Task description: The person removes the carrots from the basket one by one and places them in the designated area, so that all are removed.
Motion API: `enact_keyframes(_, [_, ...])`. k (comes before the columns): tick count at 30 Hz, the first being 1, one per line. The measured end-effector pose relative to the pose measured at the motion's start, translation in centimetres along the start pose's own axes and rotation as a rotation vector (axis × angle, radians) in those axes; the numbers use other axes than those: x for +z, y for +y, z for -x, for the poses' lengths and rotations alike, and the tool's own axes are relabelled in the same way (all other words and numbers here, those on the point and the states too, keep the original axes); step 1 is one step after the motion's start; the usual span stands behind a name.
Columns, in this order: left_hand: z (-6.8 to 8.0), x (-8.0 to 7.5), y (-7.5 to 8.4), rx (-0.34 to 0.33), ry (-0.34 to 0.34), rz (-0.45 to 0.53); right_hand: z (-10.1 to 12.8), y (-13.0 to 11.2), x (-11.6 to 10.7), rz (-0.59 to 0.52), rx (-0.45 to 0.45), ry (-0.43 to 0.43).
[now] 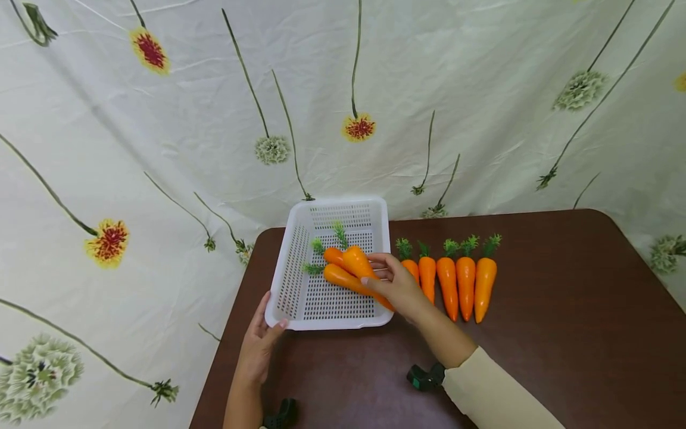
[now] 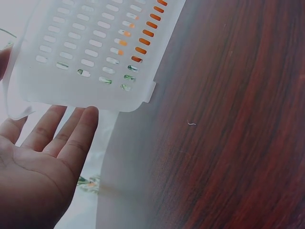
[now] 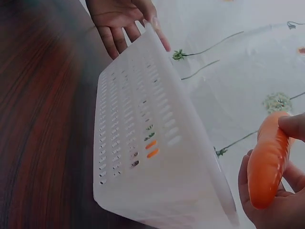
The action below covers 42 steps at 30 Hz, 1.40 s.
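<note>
Right hand (image 1: 399,289): fingers curled round a smooth orange plastic carrot (image 1: 360,266), over the basket (image 1: 292,271). Left hand (image 1: 258,345): fingers straight, apparently touching the white, slotted basket's near corner on the table (image 1: 563,333).

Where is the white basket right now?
In the head view the basket sits at the table's left end, left of five carrots in a row, with the left hand at its near-left corner.

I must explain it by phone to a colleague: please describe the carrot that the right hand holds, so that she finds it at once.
Start at the white slotted basket on the brown table's left part. Three carrots are over it; take the topmost carrot, lying across the other two. It alone is pinched by the right hand, unlike the five rowed on the table.
</note>
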State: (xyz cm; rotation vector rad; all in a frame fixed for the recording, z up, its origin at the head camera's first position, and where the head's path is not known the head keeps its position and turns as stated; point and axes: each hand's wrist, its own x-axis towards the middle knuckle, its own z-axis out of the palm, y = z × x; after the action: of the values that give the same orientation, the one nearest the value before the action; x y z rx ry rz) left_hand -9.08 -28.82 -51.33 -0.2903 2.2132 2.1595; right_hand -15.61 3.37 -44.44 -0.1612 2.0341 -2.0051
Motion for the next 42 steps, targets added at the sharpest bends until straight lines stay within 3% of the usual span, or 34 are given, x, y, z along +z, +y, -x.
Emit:
enact_keyframes(6, [0.0, 0.1, 0.1, -0.018, -0.001, -0.003, 0.5, 0.3, -1.3, -0.016, 0.016, 0.034])
enact_keyframes(15, [0.1, 0.1, 0.1, 0.024, -0.009, 0.008, 1.2, 1.1, -3.2, -0.009, 0.053, 0.115])
enact_keyframes(21, [0.0, -0.1, 0.1, 0.01, -0.008, 0.009, 1.3, 2.1, -4.5, -0.023, 0.038, 0.151])
enact_keyframes(42, [-0.2, -0.1, 0.0, -0.011, -0.005, 0.015, 2.6, 4.4, -9.3, 0.001, 0.115, 0.328])
